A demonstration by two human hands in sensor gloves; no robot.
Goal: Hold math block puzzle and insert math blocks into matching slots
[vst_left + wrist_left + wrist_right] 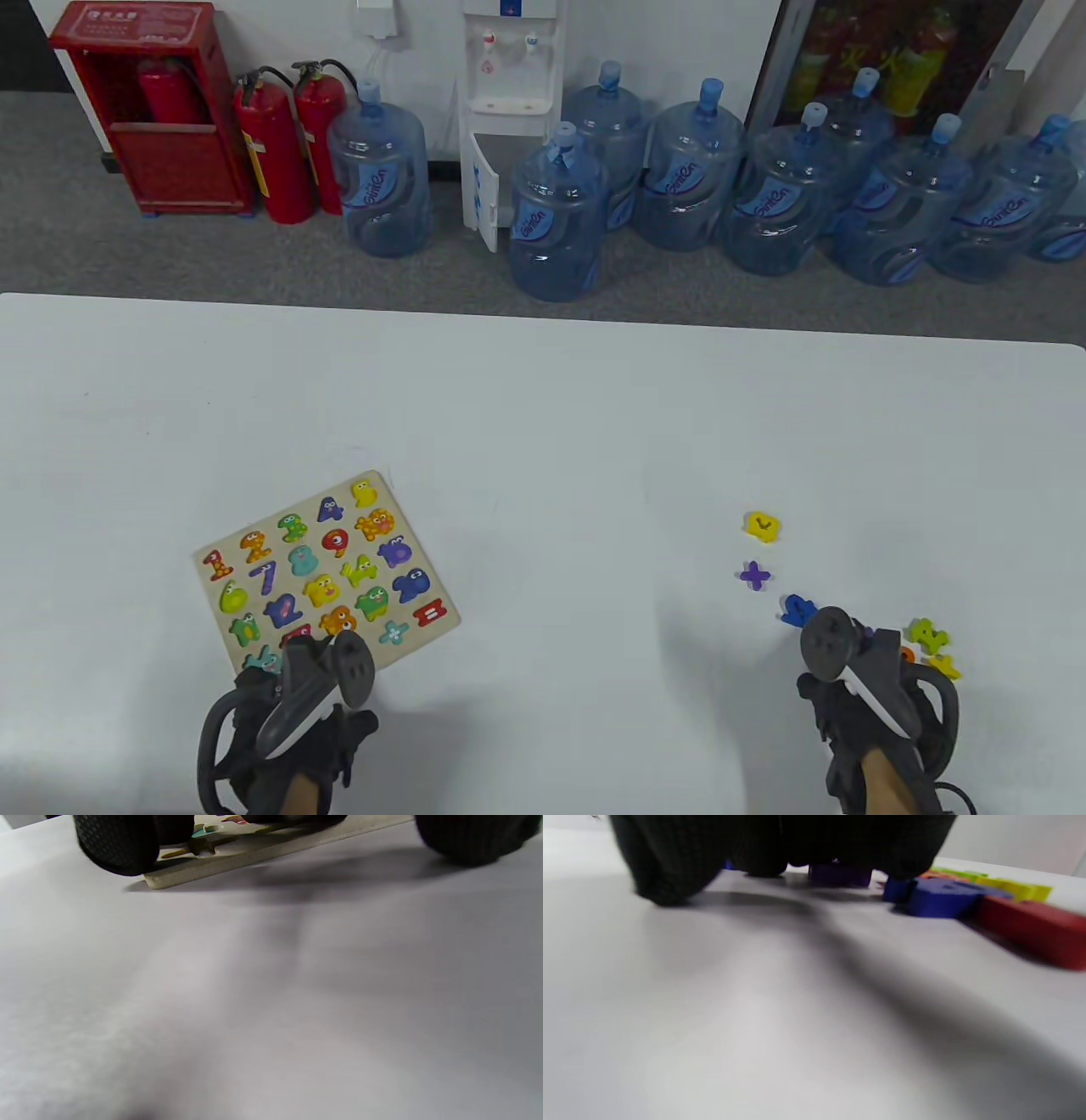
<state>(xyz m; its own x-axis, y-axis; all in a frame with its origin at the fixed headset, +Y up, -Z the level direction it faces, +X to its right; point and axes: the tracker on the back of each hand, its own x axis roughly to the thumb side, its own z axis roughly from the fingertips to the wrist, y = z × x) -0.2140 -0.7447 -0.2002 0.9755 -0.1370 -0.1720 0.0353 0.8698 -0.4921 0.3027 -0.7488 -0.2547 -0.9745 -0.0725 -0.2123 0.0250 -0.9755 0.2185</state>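
My left hand (293, 722) rests on the near edge of the puzzle board (327, 570); my right hand (874, 705) is beside the blue block (797, 609), its grasp I cannot tell.

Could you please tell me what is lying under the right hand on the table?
Beside the right hand show a blue block, green block and yellow block. An orange block is mostly covered, and anything directly beneath the hand is hidden.

puzzle board (222, 626) flat, skewed; loose blocks (761, 525) right
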